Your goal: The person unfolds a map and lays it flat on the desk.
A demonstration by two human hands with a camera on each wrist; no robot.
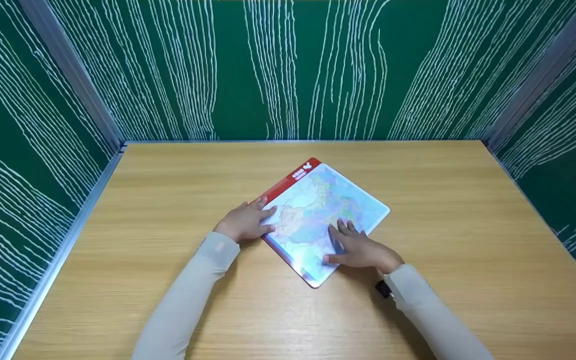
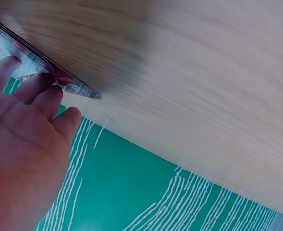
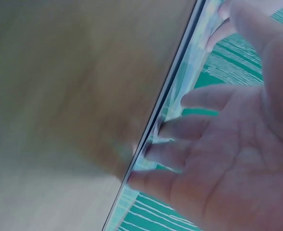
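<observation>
A glossy, thin map board with a red band along its upper left edge lies turned like a diamond in the middle of the table. At its left corner, my left hand touches the edge and red band with spread fingers. Across the lower right side rests my right hand, its fingers straight and thumb apart on the map. The left wrist view has the board almost edge-on beyond the left hand. In the right wrist view the fingertips of the right hand are right at the board's shiny surface.
A wooden table spreads out around the board. Green panels with wavy white lines stand along the back and both sides, joined by grey metal posts. A small black item shows at the right cuff.
</observation>
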